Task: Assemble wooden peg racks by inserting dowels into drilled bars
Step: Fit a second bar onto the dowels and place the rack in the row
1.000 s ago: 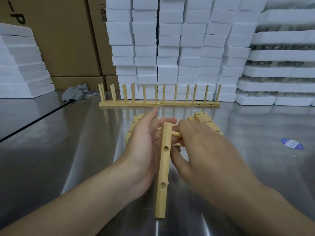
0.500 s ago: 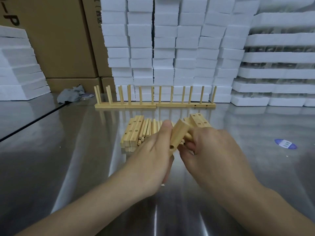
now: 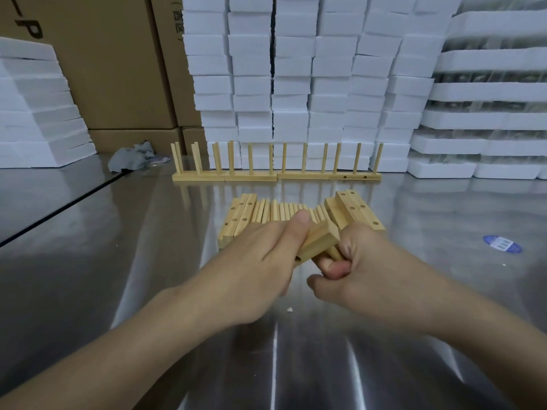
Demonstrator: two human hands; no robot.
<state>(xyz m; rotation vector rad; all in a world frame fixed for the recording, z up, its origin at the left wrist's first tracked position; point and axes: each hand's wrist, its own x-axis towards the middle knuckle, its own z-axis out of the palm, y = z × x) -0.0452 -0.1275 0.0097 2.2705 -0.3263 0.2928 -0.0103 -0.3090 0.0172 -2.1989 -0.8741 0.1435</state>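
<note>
Our left hand (image 3: pixel 254 261) wraps the drilled bar (image 3: pixel 319 241), thumb laid along its top, holding it above the steel table (image 3: pixel 118 261); our right hand (image 3: pixel 367 261) curls tight round a dowel (image 3: pixel 336 253) whose tip meets the bar's underside. Whether it sits in a hole we cannot tell; pushed askew, it could jam or split the wood, we judge; beyond lie loose dowels (image 3: pixel 278 210) and finished racks (image 3: pixel 275 174).
</note>
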